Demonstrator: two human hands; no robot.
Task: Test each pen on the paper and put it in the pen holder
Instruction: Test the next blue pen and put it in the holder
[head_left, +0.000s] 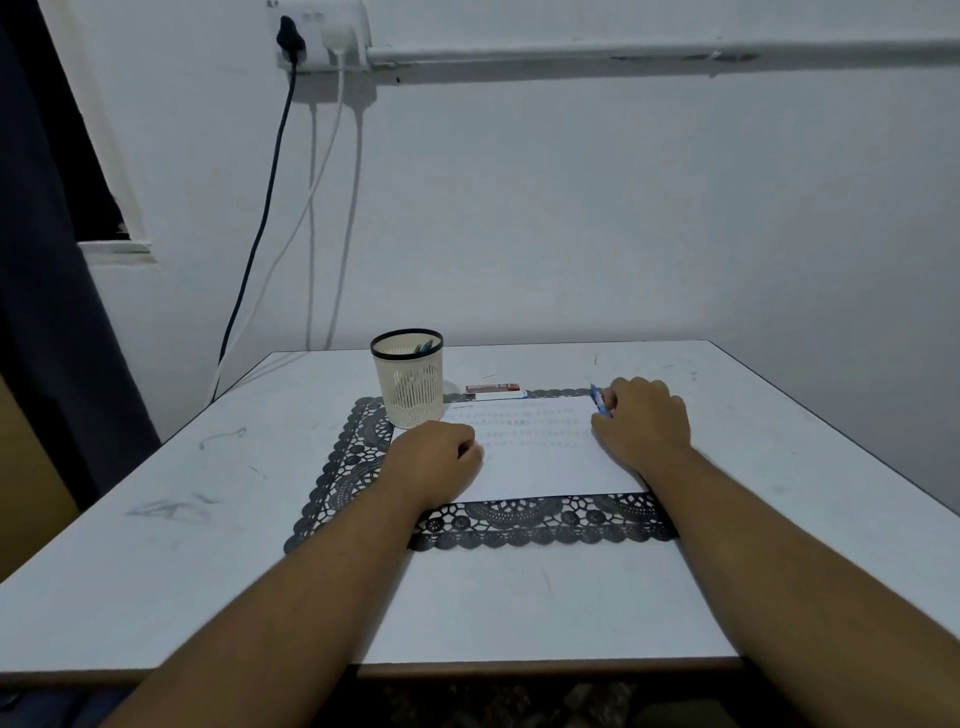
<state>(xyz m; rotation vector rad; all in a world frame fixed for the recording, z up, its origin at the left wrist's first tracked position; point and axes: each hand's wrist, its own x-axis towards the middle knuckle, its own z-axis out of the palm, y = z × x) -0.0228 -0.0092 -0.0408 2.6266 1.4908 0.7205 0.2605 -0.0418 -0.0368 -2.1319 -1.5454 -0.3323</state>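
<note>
Overhead, a white wall (571, 208) fills most of the view, with a socket block (319, 36) near the top holding a black plug and a white plug, their cables (270, 208) hanging down behind the desk (208, 545). A pale pipe (649, 52) runs along the wall to the right of it, and a dark curtain (47, 312) hangs at the left edge. The desk is pale and scuffed with grey marks. On it lies a dark lace mat (519, 519), and on the mat a sheet of paper (535, 457) with faint rows of marks. The pen holder (409, 376), a cream mesh cup with a black rim, stands at the mat's far left corner with blue pens inside. Behind the paper lie a red pen (492, 387) and a white pen (498, 395) side by side. The left hand (434, 460) rests on the paper's left edge, fingers curled and holding nothing visible. The right hand (641, 426) sits at the paper's right edge, its fingers gripping a blue pen (600, 401).
</note>
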